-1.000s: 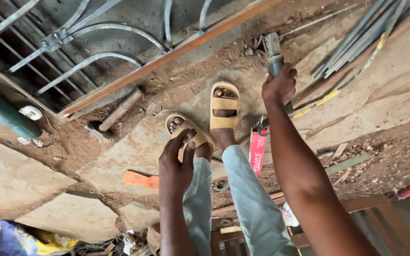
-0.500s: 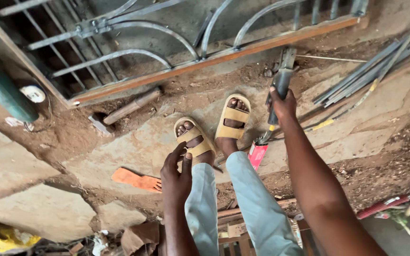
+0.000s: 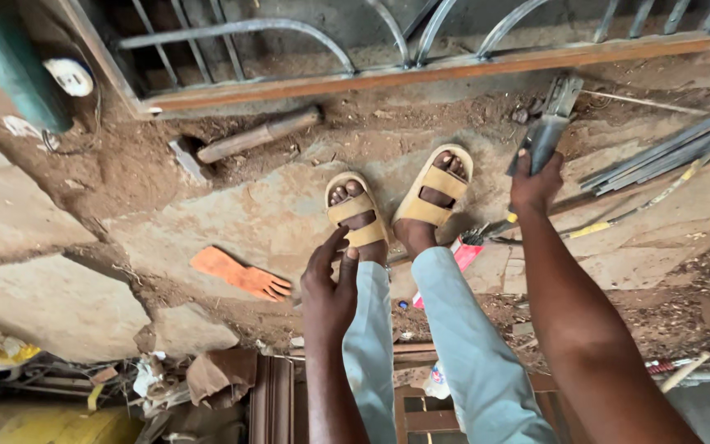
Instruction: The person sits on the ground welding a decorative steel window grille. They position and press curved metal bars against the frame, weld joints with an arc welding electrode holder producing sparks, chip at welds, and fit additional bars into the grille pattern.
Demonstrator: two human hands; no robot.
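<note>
Now | right hand [image 3: 536,182] fingers wrapped round grey metal tool [image 3: 547,136] | left hand [image 3: 330,288] open, empty, above sandal [image 3: 357,212] | tool lifted, unused.

— Where is there room for my hands?

— My left hand [image 3: 328,288] hangs open above bare, dusty concrete ground [image 3: 248,214]; that patch is free out to the flat orange rubber glove [image 3: 240,274] lying to its left.

— And ahead?

— My 2 feet in tan strapped sandals [image 3: 396,201] take up the middle. Beyond them a grey metal bar [image 3: 258,135] lies on the dirt, and the wooden-framed grille of curved steel rods [image 3: 388,74] closes that side.

— On the right?

— My right hand [image 3: 534,185] grips a grey metal tool [image 3: 548,131]. A bundle of long grey metal strips [image 3: 667,156] bars the ground just beside it, and a red flat packet [image 3: 462,255] lies by my right foot.
</note>
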